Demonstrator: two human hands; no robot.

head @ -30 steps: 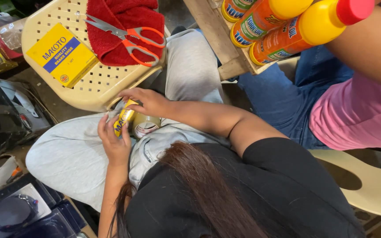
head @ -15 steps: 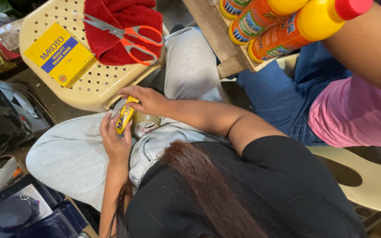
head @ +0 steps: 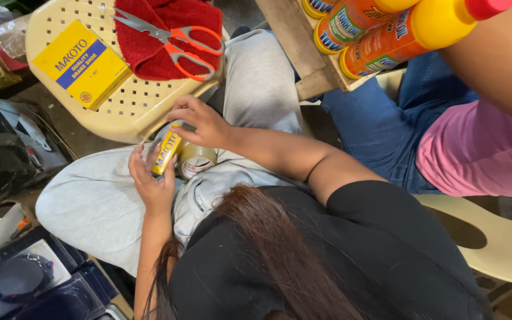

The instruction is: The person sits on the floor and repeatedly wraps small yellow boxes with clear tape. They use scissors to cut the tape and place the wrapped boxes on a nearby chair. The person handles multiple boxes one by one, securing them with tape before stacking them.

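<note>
1. Just beyond the knees: cream plastic chair [head: 131, 115] bearing a red cloth [head: 167, 29] and orange-handled scissors [head: 176, 41].
2. Little changed from a moment ago: same grip, same spot over the grey lap [head: 90, 201], so handling carries on.
3. Left hand [head: 149, 181]: half-curled, cradling the small yellow box [head: 167, 153] from below.
4. Right hand [head: 200, 121]: fingertips pinched on the box's upper end.
5. Tape roll [head: 197, 161]: on the lap, touching the box.

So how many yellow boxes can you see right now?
2: a large yellow box lying flat on the cream plastic chair, and a small yellow box held between the left hand and right hand. Others may be hidden.
</note>
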